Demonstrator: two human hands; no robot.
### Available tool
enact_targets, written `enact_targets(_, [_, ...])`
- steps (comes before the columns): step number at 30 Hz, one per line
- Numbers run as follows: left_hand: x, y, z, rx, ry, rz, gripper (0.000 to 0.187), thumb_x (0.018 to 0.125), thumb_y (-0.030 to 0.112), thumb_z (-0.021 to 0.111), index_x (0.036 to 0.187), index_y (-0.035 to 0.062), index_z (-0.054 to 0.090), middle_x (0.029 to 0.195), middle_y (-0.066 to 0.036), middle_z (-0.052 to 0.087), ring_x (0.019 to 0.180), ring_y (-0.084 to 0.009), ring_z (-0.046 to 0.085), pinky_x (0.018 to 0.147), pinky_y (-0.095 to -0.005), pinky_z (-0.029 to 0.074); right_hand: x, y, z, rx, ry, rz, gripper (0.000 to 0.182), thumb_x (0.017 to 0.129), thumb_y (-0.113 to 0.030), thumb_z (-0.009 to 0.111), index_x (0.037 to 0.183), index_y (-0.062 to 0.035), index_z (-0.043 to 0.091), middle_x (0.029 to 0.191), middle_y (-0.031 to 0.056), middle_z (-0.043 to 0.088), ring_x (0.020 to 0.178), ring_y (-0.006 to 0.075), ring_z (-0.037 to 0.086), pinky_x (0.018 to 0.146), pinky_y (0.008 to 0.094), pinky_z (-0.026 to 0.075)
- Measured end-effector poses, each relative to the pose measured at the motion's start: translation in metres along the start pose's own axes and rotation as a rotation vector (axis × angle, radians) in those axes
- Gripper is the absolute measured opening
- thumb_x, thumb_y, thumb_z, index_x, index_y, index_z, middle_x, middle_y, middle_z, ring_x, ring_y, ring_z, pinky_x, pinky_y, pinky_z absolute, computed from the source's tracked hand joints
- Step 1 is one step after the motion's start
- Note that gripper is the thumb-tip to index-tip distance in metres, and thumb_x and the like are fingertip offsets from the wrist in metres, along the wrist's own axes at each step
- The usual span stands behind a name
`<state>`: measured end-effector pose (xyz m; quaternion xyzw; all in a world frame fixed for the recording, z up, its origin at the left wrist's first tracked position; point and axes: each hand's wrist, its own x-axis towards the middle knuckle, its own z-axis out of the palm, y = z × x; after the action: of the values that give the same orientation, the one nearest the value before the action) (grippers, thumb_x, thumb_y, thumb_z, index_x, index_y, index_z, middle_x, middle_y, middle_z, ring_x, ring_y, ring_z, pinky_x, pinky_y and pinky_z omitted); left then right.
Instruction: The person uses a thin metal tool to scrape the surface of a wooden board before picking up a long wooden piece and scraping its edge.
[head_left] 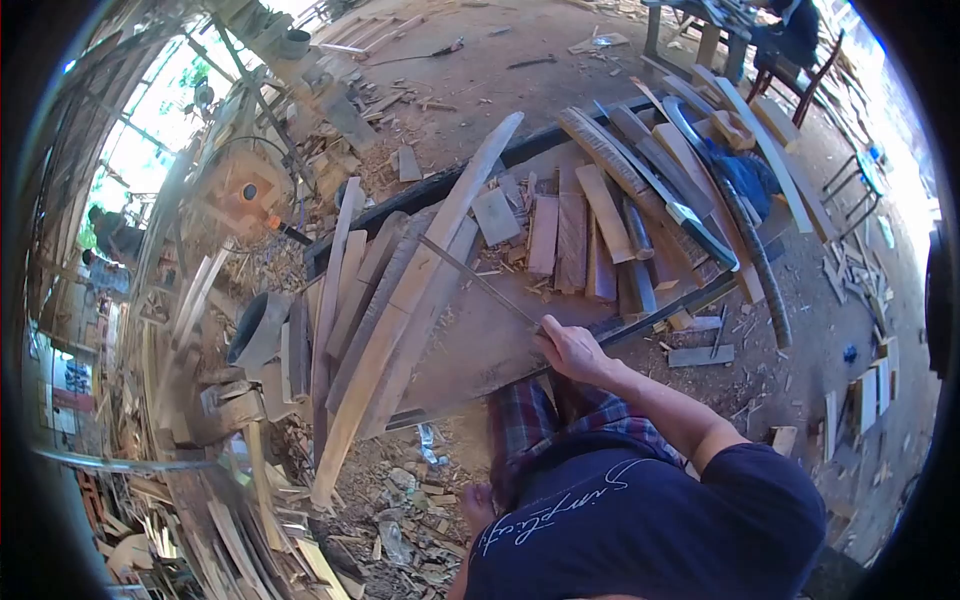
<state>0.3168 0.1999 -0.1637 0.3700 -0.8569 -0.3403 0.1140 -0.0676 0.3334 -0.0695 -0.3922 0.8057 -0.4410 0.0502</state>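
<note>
My right hand (572, 352) reaches out over the low worktable (490, 350), its fingers closed around the near end of a long thin strip (480, 281). The strip's far end lies over a long, slightly curved plank (425, 275), which slants across the left of the table and overhangs its near edge. More planks lie beside and under it. Low beside my leg is my left hand (477, 505), partly hidden by my shirt; its fingers are too unclear to read.
Short wood blocks (572, 240) and curved pieces crowd the table's right half. A grey bucket-like container (262, 328) stands left of the planks. Offcuts and shavings litter the floor. A person (790, 35) sits on a chair at the far right, beside a stool (862, 180).
</note>
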Motion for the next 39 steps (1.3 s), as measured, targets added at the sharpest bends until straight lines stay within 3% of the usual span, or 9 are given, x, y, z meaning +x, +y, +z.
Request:
enact_targets(1, [-0.004, -0.040, 0.014, -0.534, -0.161, -0.510, 0.023, 0.093, 0.022, 0.062, 0.096, -0.0004, 0.061, 0.091, -0.017, 0.065, 0.083, -0.0205, 0.063, 0.073, -0.0364, 0.047, 0.004, 0.003, 0.005, 0.013, 0.021, -0.009, 0.023, 0.095, -0.022, 0.054, 0.092, -0.0046, 0.039, 0.066, 0.0229, 0.058, 0.065, 0.0441, 0.059, 0.055, 0.0520, 0.045])
enact_targets(2, [-0.016, -0.080, 0.021, -0.529, -0.162, -0.512, 0.023, 0.093, 0.022, 0.062, 0.096, -0.0004, 0.061, 0.091, -0.017, 0.065, 0.083, -0.0205, 0.063, 0.073, -0.0364, 0.047, 0.007, 0.005, 0.010, 0.025, 0.038, -0.021, 0.024, 0.095, -0.022, 0.055, 0.092, -0.0048, 0.040, 0.067, 0.0224, 0.058, 0.066, 0.0437, 0.059, 0.055, 0.0514, 0.045])
enact_targets(6, [-0.033, -0.113, 0.034, -0.541, -0.184, -0.540, 0.023, 0.092, 0.022, 0.062, 0.097, -0.0004, 0.061, 0.092, -0.017, 0.065, 0.084, -0.0201, 0.063, 0.073, -0.0361, 0.048, 0.006, 0.010, 0.022, -0.002, 0.069, 0.030, 0.024, 0.094, -0.022, 0.057, 0.092, -0.0050, 0.040, 0.068, 0.0218, 0.059, 0.066, 0.0430, 0.059, 0.054, 0.0510, 0.045])
enact_targets(14, [-0.059, -0.105, 0.050, -0.578, -0.251, -0.592, 0.023, 0.091, 0.022, 0.063, 0.098, -0.0005, 0.061, 0.094, -0.017, 0.066, 0.084, -0.0193, 0.063, 0.073, -0.0354, 0.048, 0.001, 0.014, 0.021, 0.106, 0.148, 0.070, 0.019, 0.090, -0.014, 0.059, 0.094, -0.0033, 0.044, 0.073, 0.0202, 0.060, 0.070, 0.0433, 0.060, 0.057, 0.0487, 0.045])
enact_targets(39, [-0.079, -0.106, 0.005, -0.595, -0.471, -0.656, 0.026, 0.088, 0.020, 0.066, 0.103, -0.0009, 0.062, 0.098, -0.016, 0.067, 0.087, -0.0167, 0.064, 0.074, -0.0334, 0.049, 0.001, 0.013, 0.021, 0.063, 0.155, 0.035, 0.023, 0.092, -0.020, 0.059, 0.094, -0.0045, 0.042, 0.070, 0.0202, 0.060, 0.068, 0.0423, 0.060, 0.057, 0.0501, 0.046])
